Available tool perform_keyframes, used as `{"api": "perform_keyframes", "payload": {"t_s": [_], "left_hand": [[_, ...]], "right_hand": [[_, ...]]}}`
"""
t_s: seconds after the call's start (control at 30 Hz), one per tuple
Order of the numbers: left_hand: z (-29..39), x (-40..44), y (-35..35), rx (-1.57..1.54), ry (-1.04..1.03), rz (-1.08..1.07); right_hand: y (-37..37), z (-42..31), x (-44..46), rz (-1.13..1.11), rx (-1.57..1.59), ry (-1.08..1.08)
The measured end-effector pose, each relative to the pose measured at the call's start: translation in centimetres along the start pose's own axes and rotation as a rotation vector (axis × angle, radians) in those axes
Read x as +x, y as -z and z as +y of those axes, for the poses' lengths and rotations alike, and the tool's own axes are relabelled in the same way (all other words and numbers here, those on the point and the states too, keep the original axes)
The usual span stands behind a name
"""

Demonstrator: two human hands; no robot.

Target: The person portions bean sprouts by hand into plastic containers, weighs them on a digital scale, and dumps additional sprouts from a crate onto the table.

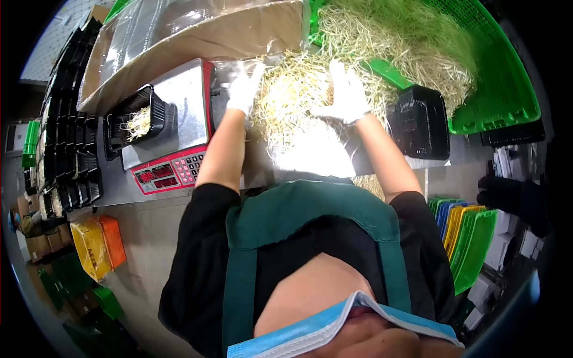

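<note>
Sprouts [286, 95] in a loose, tangled heap on the counter [113, 182], squarely between both hands. Left grip [242, 89] gloved in white, spread open along the left flank of the heap; right grip [349, 92] likewise gloved and open at the right flank, thumb apart and pointing in over the strands. Nothing visibly clenched in either; under such strong glare, cannot tell how firmly pressed against the strands.

Step in hand, judging by the pose: gathering or loosening the heap from both sides. For a lift from here, probably best to close inward from both sides and scoop low, minding the long strands trailing toward the front edge; for a small portion, some teasing apart first, with neighbouring strands likely to drag along.

Left of the left grip, on the scale [191, 95], a black tray [158, 113] with only a small handful of sprouts inside and plenty of room around it. Farther left, a tall stack [65, 137] of more black trays. Just beside the right grip, farther right, another black tray [422, 128], inside hidden; cannot tell which way up. At upper right, a big green crate [507, 89] with a far larger mass of sprouts, reaching down toward the heap. Behind the scale, a carton [191, 36] with clear film, contents not readable.
</note>
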State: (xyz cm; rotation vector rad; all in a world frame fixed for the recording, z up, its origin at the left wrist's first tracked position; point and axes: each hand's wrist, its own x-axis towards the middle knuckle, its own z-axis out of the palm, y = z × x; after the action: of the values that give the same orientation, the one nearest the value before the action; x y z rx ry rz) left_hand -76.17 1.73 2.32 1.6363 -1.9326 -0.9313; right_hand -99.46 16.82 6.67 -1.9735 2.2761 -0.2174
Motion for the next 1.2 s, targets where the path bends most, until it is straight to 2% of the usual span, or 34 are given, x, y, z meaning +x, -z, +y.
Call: {"api": "perform_keyframes", "payload": {"t_s": [0.03, 0.1, 0.13, 0.17, 0.23, 0.27, 0.3, 0.33, 0.37, 0.4, 0.43, 0.5, 0.53, 0.57, 0.6, 0.63, 0.67, 0.7, 0.73, 0.77, 0.8, 0.83, 0.9, 0.93, 0.97, 1.03, 1.1, 1.17, 1.2], "left_hand": [[3.9, -3.3, 1.9, -0.44, -0.02, -0.255], [1.8, -4.6, -0.9, -0.195, -0.389, -0.206], [3.0, -6.3, -0.9, 0.008, -0.433, -0.143], [3.1, -7.4, -1.8, 0.01, -0.431, -0.151], [2.2, -8.1, -4.1, 0.172, -0.605, 0.136], [1.8, -6.8, -4.8, -0.033, -0.423, 0.017], [1.5, -5.4, -5.0, -0.034, -0.42, 0.015], [1.8, -4.5, -4.4, -0.241, -0.4, 0.027], [1.8, -4.6, -3.7, -0.501, -0.355, -0.053], [2.7, -4.9, -2.3, -0.785, -0.297, -0.126], [3.5, -5.3, -1.0, -1.046, -0.228, -0.181], [1.4, -3.7, -0.2, 0.047, -0.354, -0.044], [1.9, -4.3, -0.5, 0.306, -0.245, -0.054], [2.6, -4.3, -1.0, 0.307, -0.24, -0.054], [3.2, -4.5, -1.5, 0.376, -0.215, -0.004], [3.1, -4.0, -1.8, 0.265, -0.153, -0.06], [3.1, -3.6, -2.0, 0.157, -0.085, -0.108], [2.5, -3.2, -2.4, 0.158, -0.086, -0.105], [1.9, -2.8, -3.0, -0.371, -0.156, -0.139], [1.2, -2.5, -3.8, -0.903, -0.223, -0.17], [4.0, -4.5, -2.4, -1.042, -0.241, -0.122], [5.1, -4.9, -1.7, -1.04, -0.235, -0.13], [6.1, -5.5, -1.1, -1.194, -0.185, -0.358], [5.5, -5.6, -0.8, -0.956, -0.204, -0.374], [4.5, -6.4, -0.4, -0.956, -0.207, -0.382], [2.0, -8.6, 0.8, -0.04, -0.337, 0.073], [-2.4, -10.5, 2.4, -0.057, -0.37, 0.166], [-6.0, -11.4, 0.7, 0.116, -0.223, 0.335], [-5.2, -11.6, 0.0, 0.137, -0.183, 0.298]], "right_hand": [[-0.6, -0.9, 0.6, -0.005, -0.018, 0.002], [-0.6, -1.4, 1.6, -0.017, -0.038, -0.017], [-0.3, -1.1, 2.2, -0.021, -0.03, -0.024], [0.3, -0.2, 3.2, -0.088, 0.077, -0.044], [2.0, 1.3, 5.8, -0.128, 0.329, 0.005], [2.7, 1.9, 7.1, -0.189, 0.407, 0.02], [3.0, 2.7, 8.4, -0.251, 0.485, 0.033], [4.1, 3.0, 9.8, -0.344, 0.456, -0.027], [5.0, 3.3, 11.0, -0.441, 0.424, -0.087], [3.0, 4.4, 11.2, -0.088, 0.107, 0.01], [2.8, 4.9, 12.5, -0.241, -0.083, -0.088], [0.1, 5.0, 11.7, -0.156, -0.008, -0.124], [0.9, 3.7, 10.9, -0.247, -0.084, -0.103], [-0.9, 3.9, 10.2, -0.1, -0.069, 0.027], [-0.3, 3.4, 10.5, -0.208, 0.076, -0.038], [0.2, 3.1, 10.6, -0.321, 0.222, -0.108], [1.0, 3.3, 10.2, -0.318, 0.367, -0.106], [1.4, 3.7, 9.9, -0.219, 0.448, -0.105], [2.1, 3.6, 9.5, -0.121, 0.525, -0.096], [2.8, 3.6, 9.2, -0.113, 0.522, -0.088], [4.4, 2.5, 8.4, -0.178, 0.855, -0.062], [5.0, 1.5, 7.6, -0.243, 1.191, -0.042], [7.5, -2.4, 5.3, -0.38, 1.274, -0.078], [4.5, -1.5, 5.2, -0.258, 1.009, -0.028], [1.7, -0.5, 5.1, -0.139, 0.741, 0.021], [2.1, 1.0, 1.7, 0.023, 0.786, 0.0], [0.6, 5.1, -0.8, 0.298, 0.499, -0.075], [-1.2, 8.0, -2.3, 0.323, 0.186, -0.387], [-1.5, 7.9, -2.9, 0.294, 0.19, -0.482]]}}
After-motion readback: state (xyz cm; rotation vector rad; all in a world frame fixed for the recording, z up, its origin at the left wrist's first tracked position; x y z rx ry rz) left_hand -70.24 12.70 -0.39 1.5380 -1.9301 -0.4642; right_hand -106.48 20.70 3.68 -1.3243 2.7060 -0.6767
